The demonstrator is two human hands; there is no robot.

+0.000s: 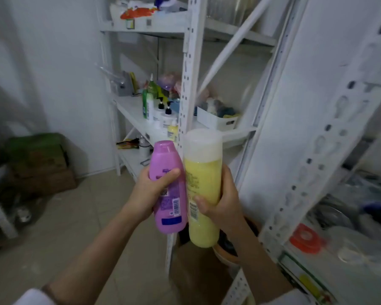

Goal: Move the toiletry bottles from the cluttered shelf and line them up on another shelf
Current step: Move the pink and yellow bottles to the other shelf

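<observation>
Purple bottle (pixel 168 186) held upright in left hand (pixel 151 190), cap end up, fingers and thumb wrapped round its middle, barcode label facing camera. Yellow bottle (pixel 202 188) held in right hand (pixel 220 201), white cap end up, thumb across the printed label, fingers curled behind the body. Both bottles side by side and touching along their sides, raised in front of the white upright post (pixel 190 69) of the shelving unit. Noted on the middle shelf (pixel 132 108), left of that post: a row of toiletry bottles, namely a green bottle (pixel 145 104), a white bottle (pixel 150 108) just beside it, two white pump bottles with black pumps (pixel 165 115), and a small pale-yellow bottle (pixel 172 130) nearest the post. Taller green pump bottle (pixel 152 84) behind the row. Right of the post, same level: a white bin (pixel 217 121) filled with blurred soft items, contents not identifiable. Above the post's midpoint, top shelf: an orange and white packet (pixel 136 13). Left of the post and well apart, on the floor: a green-topped box (pixel 37 159) against the wall. Right of the post, near the camera: a second perforated upright (pixel 317 150), with an orange ring-shaped item (pixel 306 238) on a lower shelf behind it. White sleeves visible at both wrists.
</observation>
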